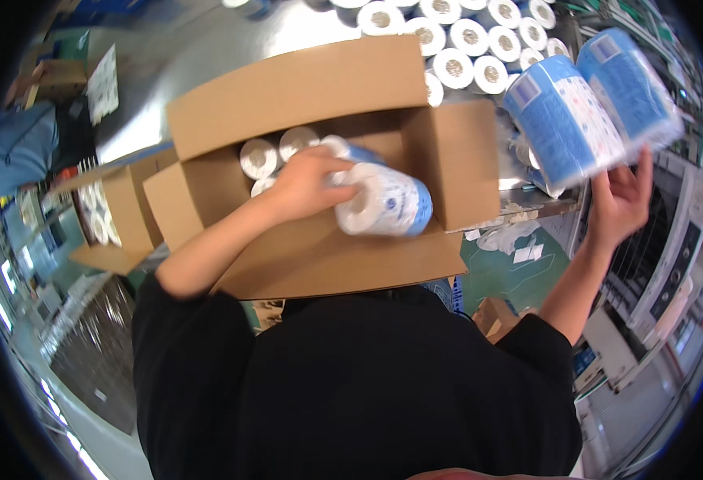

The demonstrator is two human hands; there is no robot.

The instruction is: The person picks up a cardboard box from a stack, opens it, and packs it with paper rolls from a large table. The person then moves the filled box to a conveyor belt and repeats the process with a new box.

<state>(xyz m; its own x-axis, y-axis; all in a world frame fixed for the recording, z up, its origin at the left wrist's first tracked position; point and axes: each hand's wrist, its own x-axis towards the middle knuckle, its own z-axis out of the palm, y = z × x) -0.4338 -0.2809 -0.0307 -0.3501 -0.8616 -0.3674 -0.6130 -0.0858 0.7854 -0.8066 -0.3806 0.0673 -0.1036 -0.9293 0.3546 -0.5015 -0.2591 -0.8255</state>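
An open cardboard box [311,264] lies in front of me, its flaps spread. Inside on its left, several white paper rolls [259,158] stand with their ends up. My left hand [307,182] is over the box, fingers closed on a wrapped paper roll [391,202] that tilts above the opening, slightly blurred. A second roll [350,150] shows just behind it; whether the two are joined I cannot tell. Out to the right, my right hand [623,196] grips the lower end of a blue-and-white pair of wrapped paper rolls [563,120], held up and tilted.
Many paper rolls [470,37] stand close together on the metal table [215,48] behind the box. Another open box with rolls [131,196] is at the left. Near it, a person in blue [23,148] is partly visible. Machinery [663,264] flanks the right side.
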